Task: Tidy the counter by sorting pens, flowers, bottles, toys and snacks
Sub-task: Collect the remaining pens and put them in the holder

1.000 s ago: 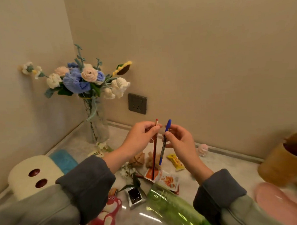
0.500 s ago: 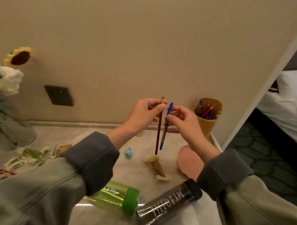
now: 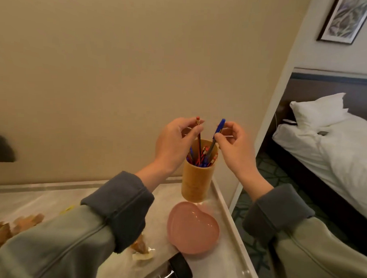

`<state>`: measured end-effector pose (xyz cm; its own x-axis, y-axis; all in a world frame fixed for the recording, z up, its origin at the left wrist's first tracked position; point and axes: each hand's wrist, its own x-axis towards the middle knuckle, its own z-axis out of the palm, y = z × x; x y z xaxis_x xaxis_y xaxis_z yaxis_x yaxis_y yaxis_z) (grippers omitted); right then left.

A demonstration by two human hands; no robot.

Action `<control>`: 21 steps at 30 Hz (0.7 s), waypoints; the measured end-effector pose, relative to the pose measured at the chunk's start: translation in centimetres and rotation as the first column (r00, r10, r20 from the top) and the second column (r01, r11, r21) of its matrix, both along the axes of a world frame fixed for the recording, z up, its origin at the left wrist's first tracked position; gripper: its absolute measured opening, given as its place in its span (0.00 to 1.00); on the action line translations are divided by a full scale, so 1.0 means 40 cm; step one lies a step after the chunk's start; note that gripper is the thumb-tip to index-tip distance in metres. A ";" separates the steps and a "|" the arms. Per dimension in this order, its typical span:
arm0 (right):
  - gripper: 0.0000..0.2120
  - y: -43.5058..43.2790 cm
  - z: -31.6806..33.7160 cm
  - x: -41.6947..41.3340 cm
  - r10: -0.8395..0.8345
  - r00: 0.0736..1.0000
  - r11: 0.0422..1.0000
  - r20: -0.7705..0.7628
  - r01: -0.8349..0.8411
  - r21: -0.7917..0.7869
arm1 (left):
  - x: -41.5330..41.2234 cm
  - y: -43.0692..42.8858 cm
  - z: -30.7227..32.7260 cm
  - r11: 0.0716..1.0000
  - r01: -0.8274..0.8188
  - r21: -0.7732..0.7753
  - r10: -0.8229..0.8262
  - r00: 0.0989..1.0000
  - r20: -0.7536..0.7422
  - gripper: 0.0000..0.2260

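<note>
Above the cup (image 3: 197,181), the left grip (image 3: 174,144) is pinching a pencil (image 3: 198,121) and the right grip (image 3: 235,147) a pen (image 3: 220,126), tips entering it. Pen sorting is proceeding; next, both probably need releasing.

One tan cylindrical pen cup (image 3: 197,181) stands with one pink heart-shaped dish (image 3: 193,228) at its six o'clock. There is one black-capped bottle (image 3: 179,268), one red-ended pencil (image 3: 198,121) and one blue-capped pen (image 3: 220,126).

Red pencil (image 3: 199,144) and blue pen (image 3: 220,126), tips down inside tan cup (image 3: 196,181) of pens.
</note>
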<state>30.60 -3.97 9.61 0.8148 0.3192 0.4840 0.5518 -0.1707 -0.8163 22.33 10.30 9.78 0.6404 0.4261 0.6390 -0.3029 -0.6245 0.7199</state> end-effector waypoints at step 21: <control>0.22 0.065 -0.239 0.105 -0.069 0.997 0.984 -0.034 0.062 -0.168 | 0.186 0.031 -0.244 0.948 -0.100 0.304 0.202 0.922 -0.329 0.16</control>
<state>34.78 -1.36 0.05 0.8541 0.3378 0.3954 0.5025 -0.3406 -0.7947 29.76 11.53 0.01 0.7868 0.3752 0.4901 0.0515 -0.8311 0.5537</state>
